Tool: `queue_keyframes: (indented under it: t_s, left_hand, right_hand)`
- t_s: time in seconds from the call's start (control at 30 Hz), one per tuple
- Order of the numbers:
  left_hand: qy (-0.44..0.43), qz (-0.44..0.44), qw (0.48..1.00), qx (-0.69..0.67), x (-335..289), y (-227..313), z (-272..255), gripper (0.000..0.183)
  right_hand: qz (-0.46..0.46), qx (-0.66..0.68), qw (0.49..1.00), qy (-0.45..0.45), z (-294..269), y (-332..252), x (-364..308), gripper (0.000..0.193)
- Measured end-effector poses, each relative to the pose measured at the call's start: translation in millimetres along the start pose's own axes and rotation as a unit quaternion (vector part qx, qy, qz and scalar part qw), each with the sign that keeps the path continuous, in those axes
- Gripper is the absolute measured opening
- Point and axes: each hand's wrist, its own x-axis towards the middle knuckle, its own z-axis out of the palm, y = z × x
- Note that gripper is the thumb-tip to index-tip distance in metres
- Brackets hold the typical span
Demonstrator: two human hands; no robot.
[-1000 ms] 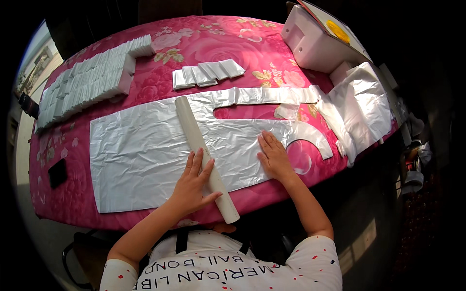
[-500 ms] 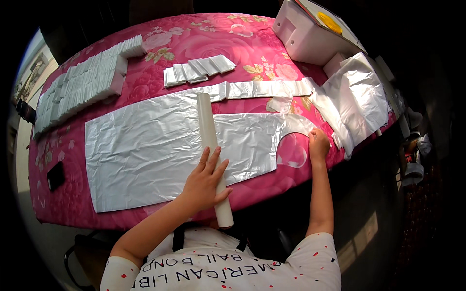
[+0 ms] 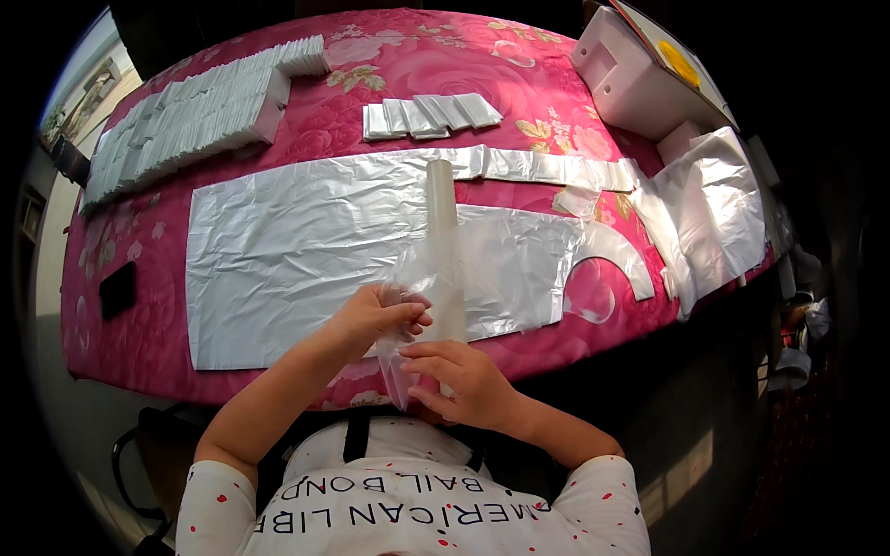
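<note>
Biggest of all, the bench draped in pink, rose-patterned cloth filled the frame, and what a spread it carried! Across the middle stretched a wrinkled, silvery-white plastic sheet, flat, with strips and a curved cut-out toward its right. Upper left, long rows of folded white plastic packets stood packed together; upper right, there sat a blocky white foam box, with a loose heap of white plastic just below it. Dead centre, a pale, smooth cylindrical tube lay across the sheet. Then the hands, lower centre: the left hand, fingers curled, pinched a thin, clear plastic film; the right hand met it, fingers bent and slightly apart, its grip impossible to tell. Upper centre, a short overlapping row of folded silvery packets; far left, a small black rectangular object!
</note>
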Motion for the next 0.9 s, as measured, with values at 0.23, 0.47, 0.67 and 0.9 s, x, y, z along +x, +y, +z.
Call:
queue_keyframes:
  t_s: [0.23,0.47,0.67,0.9]
  left_hand:
    - [0.193,-0.031,0.964,0.179,-90.5,36.0,-150.3,0.012]
    - [0.309,0.016,0.771,0.556,-126.2,39.6,-196.8,0.022]
    - [0.293,0.327,0.572,0.693,-75.3,44.0,-82.9,0.029]
    - [0.142,0.388,0.697,0.586,25.4,-16.6,-5.5,0.044]
  right_hand:
    - [0.158,-0.276,0.946,0.058,-6.4,-2.0,-39.6,0.043]
    - [0.439,-0.110,0.885,-0.109,1.6,4.0,-45.5,0.056]
    - [0.462,-0.069,0.878,-0.101,-4.5,3.6,-45.5,0.050]
    - [0.477,-0.062,0.869,-0.117,-9.8,4.0,-50.5,0.048]
